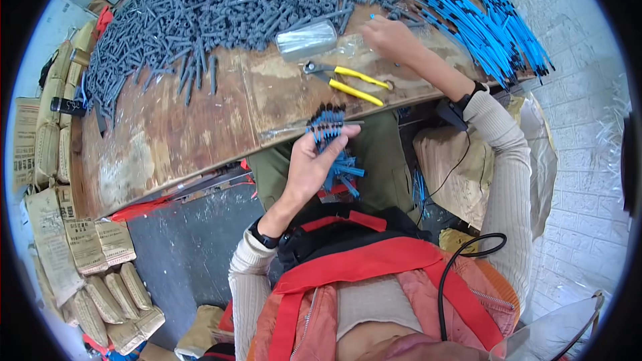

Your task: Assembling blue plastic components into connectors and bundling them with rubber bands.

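My left hand is closed around a bundle of short blue rods with black tips, held over my lap just off the table's front edge. A thin grey strip lies across the bundle near my thumb. Over the far right part of the table, my right hand has its fingers curled together; a speck of blue shows at the fingertips, but what they grip is too small to tell. Between the hands lie cutting pliers with yellow handles. A stack of clear plastic bags sits left of my right hand.
A big heap of dark grey plastic parts covers the back of the wooden table. Long blue rods are piled at the right, by a white brick wall. Brown paper sacks stand on the left; another sack is below right.
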A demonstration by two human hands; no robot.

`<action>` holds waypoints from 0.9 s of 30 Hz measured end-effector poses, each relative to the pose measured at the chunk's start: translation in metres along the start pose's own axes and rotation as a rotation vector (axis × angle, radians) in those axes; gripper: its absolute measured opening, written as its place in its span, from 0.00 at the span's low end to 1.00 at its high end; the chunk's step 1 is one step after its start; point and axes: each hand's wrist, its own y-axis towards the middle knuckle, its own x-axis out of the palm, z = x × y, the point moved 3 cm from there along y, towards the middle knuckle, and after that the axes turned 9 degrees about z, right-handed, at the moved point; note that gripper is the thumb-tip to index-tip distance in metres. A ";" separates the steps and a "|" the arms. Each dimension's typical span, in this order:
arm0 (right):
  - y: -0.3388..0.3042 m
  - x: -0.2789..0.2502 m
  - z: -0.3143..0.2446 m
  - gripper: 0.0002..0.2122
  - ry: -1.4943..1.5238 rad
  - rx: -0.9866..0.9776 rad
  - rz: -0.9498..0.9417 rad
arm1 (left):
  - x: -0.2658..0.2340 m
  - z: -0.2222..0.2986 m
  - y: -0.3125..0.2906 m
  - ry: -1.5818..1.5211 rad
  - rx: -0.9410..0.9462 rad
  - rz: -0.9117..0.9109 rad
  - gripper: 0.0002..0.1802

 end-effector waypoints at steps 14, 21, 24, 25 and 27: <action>0.017 0.004 0.023 0.07 0.181 -0.040 -0.079 | -0.005 0.004 0.012 0.085 -0.089 -0.055 0.10; -0.006 0.017 0.028 0.07 0.301 0.030 0.073 | 0.000 0.005 0.004 0.310 0.137 -0.171 0.10; -0.002 0.015 0.013 0.08 0.497 0.301 -0.006 | -0.011 0.006 0.003 -0.114 -0.036 0.064 0.10; -0.001 0.011 0.019 0.08 0.567 0.445 -0.038 | -0.009 0.009 0.004 -0.116 -0.024 0.054 0.10; 0.006 0.007 0.028 0.08 0.710 0.579 0.026 | -0.006 0.014 -0.001 0.052 0.110 -0.018 0.10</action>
